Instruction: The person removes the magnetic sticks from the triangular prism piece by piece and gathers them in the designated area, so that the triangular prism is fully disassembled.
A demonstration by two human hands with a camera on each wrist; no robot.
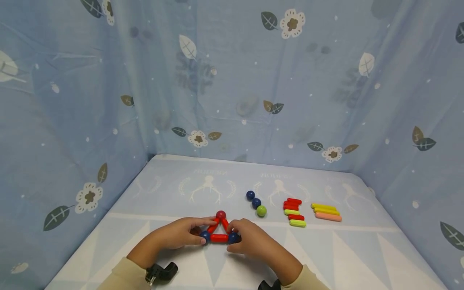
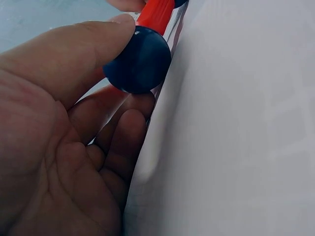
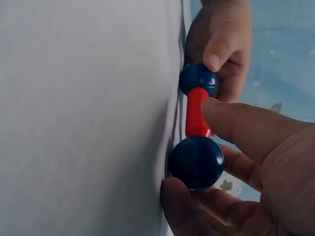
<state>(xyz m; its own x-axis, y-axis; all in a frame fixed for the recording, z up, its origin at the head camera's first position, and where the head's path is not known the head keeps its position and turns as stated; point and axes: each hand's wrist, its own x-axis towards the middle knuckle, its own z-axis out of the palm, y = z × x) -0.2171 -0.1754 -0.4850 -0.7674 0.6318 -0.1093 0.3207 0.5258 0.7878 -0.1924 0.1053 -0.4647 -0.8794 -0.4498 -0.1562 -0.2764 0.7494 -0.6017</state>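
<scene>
A flat triangle of three red rods lies on the table, with a red ball [image 1: 221, 215] at its far corner and a blue ball at each near corner. My left hand [image 1: 179, 233] holds the left blue ball [image 2: 140, 61], thumb on one side and fingers curled on the other. At the right corner, my right hand [image 1: 250, 239] has its fingers curled about the other blue ball [image 3: 197, 163]. Its thumb lies by the near red rod [image 3: 195, 115] that joins both blue balls. The right hand partly hides that corner in the head view.
Beyond the triangle, two loose blue balls [image 1: 256, 203] and a green ball [image 1: 261, 211] form a slanting row. Right of them lie several short red and yellow-green rods [image 1: 297, 223], then longer yellow rods [image 1: 326, 212] and an orange rod [image 1: 328, 217]. Patterned curtains [image 1: 232, 80] enclose the table [image 1: 174, 169].
</scene>
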